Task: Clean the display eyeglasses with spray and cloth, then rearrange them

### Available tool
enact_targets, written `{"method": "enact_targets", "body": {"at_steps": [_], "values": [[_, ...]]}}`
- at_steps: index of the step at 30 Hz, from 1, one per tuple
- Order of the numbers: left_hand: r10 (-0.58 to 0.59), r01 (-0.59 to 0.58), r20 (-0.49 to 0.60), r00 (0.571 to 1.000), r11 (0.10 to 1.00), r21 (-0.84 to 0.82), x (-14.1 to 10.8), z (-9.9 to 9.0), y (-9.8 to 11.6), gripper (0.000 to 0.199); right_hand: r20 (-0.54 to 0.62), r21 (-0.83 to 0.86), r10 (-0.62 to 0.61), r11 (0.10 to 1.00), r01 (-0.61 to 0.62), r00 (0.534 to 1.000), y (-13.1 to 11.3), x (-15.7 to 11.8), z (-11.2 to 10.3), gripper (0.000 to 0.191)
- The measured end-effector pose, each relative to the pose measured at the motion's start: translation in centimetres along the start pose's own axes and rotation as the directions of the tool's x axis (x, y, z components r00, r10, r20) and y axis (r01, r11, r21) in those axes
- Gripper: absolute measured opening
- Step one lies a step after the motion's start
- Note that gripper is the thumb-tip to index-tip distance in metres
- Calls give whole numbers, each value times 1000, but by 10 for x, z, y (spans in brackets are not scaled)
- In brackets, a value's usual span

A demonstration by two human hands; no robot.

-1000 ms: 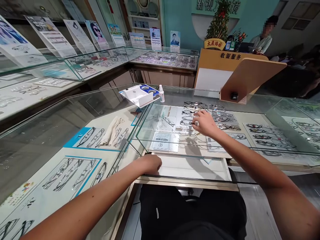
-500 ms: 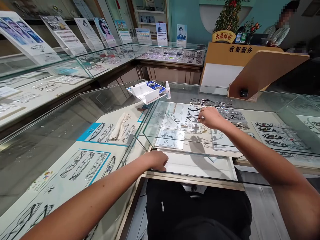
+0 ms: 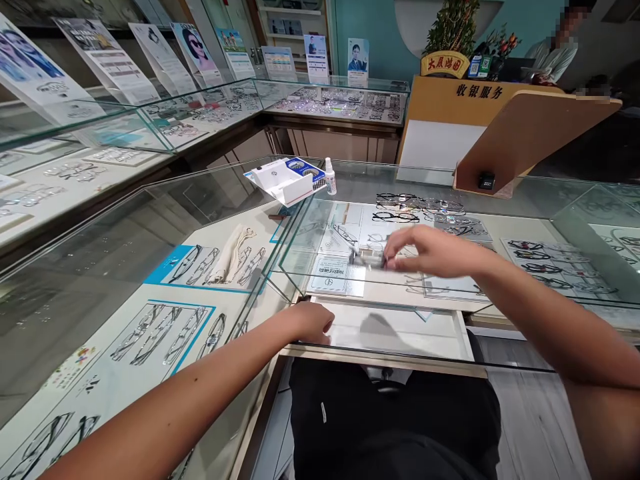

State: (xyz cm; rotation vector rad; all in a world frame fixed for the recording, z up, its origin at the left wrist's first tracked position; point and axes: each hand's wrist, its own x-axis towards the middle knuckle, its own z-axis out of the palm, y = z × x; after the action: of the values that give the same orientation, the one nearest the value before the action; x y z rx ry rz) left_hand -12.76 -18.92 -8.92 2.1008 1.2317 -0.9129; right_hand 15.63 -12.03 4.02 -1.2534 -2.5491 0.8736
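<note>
My right hand (image 3: 413, 250) is over the showcase, its fingers closed on one end of a pair of eyeglasses (image 3: 369, 259). Motion smears the frame, which points left from the fingertips. Behind it lie rows of eyeglasses (image 3: 396, 217) on display boards. At the front left corner of a pulled-out white drawer (image 3: 400, 333), my left hand (image 3: 314, 323) is curled against the drawer's edge, with its fingertips partly hidden. A printed white card (image 3: 329, 275) lies inside the case to the left of the held eyeglasses.
On the glass top stand an opened white and blue box (image 3: 285, 180) and a small spray bottle (image 3: 330, 177). A tilted brown board (image 3: 530, 137) rises at the right. Glass edges surround both hands. A person (image 3: 550, 57) is behind the far counter (image 3: 440, 100).
My right hand has drawn back toward me from the eyeglasses row, bringing a pair of eyeglasses with it. My left hand stays at the drawer. The view has shifted slightly.
</note>
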Motion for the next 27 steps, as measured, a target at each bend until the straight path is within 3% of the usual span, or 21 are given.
{"method": "enact_targets", "body": {"at_steps": [2, 4, 6, 10, 13, 20, 27], "values": [[1, -1, 2, 1000, 1000, 0, 0, -1, 1, 43, 172, 115, -80, 991, 60, 982, -14, -24, 12, 24], [2, -2, 8, 1000, 1000, -3, 0, -2, 2, 42, 315, 127, -71, 991, 32, 946, -15, -42, 36, 18], [5, -5, 16, 1000, 1000, -8, 1, -2, 2, 41, 339, 68, -29, 998, 7, 940, -1, -52, 68, 12], [-3, 4, 32, 999, 1000, -25, 4, 0, 0, 42, 283, -169, 84, 985, -36, 955, 56, -47, 128, 8], [-3, 5, 39, 999, 999, -32, 6, 1, -1, 43, 160, -271, 157, 956, -109, 975, 102, -27, 154, 22], [-2, 4, 57, 998, 999, -44, 5, -1, -1, 43, -11, -401, 104, 911, -100, 995, 180, 17, 177, 30], [-20, 26, 74, 997, 997, -75, 3, -4, -1, 44, -86, -425, 73, 899, -103, 994, 218, 39, 191, 32]]}}
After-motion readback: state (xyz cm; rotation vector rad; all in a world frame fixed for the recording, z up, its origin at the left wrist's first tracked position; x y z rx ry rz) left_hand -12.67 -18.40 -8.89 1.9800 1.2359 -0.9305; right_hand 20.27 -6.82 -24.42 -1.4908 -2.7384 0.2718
